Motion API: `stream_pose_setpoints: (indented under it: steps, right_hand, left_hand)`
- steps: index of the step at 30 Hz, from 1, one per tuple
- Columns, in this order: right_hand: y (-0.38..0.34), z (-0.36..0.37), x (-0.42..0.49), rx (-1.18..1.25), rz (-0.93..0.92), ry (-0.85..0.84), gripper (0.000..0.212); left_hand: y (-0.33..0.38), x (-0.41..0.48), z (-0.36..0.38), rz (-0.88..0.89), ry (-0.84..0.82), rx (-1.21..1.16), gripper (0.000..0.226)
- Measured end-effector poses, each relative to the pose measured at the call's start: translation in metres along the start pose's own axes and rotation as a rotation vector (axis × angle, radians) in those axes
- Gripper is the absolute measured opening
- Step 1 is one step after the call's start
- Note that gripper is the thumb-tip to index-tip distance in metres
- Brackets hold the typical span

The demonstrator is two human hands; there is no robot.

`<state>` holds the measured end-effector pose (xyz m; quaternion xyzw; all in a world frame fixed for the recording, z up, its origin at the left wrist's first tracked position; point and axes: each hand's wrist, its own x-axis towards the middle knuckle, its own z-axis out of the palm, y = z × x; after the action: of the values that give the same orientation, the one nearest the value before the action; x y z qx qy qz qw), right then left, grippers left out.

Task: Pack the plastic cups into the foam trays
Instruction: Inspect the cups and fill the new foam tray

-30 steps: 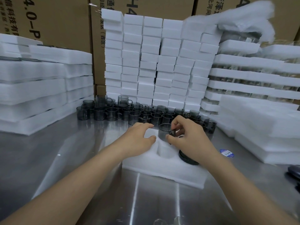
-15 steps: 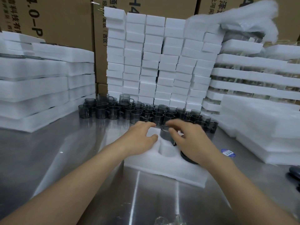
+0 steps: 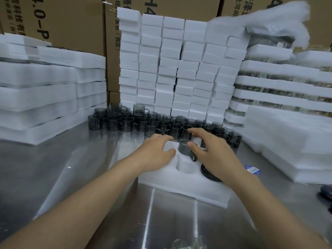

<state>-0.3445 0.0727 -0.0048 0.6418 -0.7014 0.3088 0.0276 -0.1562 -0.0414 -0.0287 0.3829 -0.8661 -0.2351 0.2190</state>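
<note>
A white foam tray (image 3: 181, 187) lies on the steel table in front of me. A smoky grey plastic cup (image 3: 185, 150) sits tilted in the tray's far pocket, and an empty round pocket (image 3: 186, 166) shows just in front of it. My left hand (image 3: 158, 153) rests on the tray's far left part with fingers spread. My right hand (image 3: 213, 153) hovers over the cup's right side, fingers extended forward and thumb touching the cup's rim. A dark round piece (image 3: 209, 175) sits in the tray under my right wrist. Several more grey cups (image 3: 149, 124) stand behind the tray.
Stacks of white foam blocks (image 3: 179, 69) rise behind the cups, with foam tray stacks on the left (image 3: 45, 94) and packed trays on the right (image 3: 287, 97). A blue sticker (image 3: 253, 170) lies on the steel table (image 3: 71, 177). Cardboard boxes (image 3: 71, 24) stand at the back.
My right hand has let go of the cup, its fingers opening and stretching forward. The cup has gone down into the tray's far pocket. My left hand's fingers have spread.
</note>
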Motion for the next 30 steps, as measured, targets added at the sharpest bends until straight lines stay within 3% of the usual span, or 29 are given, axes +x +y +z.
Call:
stream_pose_setpoints:
  steps: [4,14,16,20,23,27,30]
  right_hand:
    - [0.004,0.004,0.004,0.035,0.065,-0.146,0.038]
    - [0.011,0.005,0.009,-0.023,0.076,-0.148,0.042]
    - [0.019,0.004,0.010,0.057,0.099,-0.108,0.035]
    - [0.057,0.002,0.012,0.264,0.241,0.138,0.021]
    - [0.094,0.008,0.011,0.255,0.354,0.197,0.016]
    - [0.119,0.017,0.013,0.185,0.376,0.111,0.040]
    - [0.123,0.017,0.026,-0.010,0.294,0.032,0.054]
  left_hand:
    - [0.001,-0.001,0.000,-0.002,0.001,0.002,0.056]
    - [0.005,-0.004,-0.002,-0.009,-0.006,0.006,0.056]
    - [0.006,-0.006,-0.002,-0.012,-0.008,0.003,0.055]
    - [0.006,-0.007,-0.002,-0.013,-0.010,-0.002,0.055]
    - [0.007,-0.008,-0.001,-0.016,-0.008,0.012,0.054]
    - [0.007,-0.006,0.000,-0.014,-0.002,0.018,0.053]
    - [0.007,-0.007,0.001,-0.008,0.003,0.010,0.052]
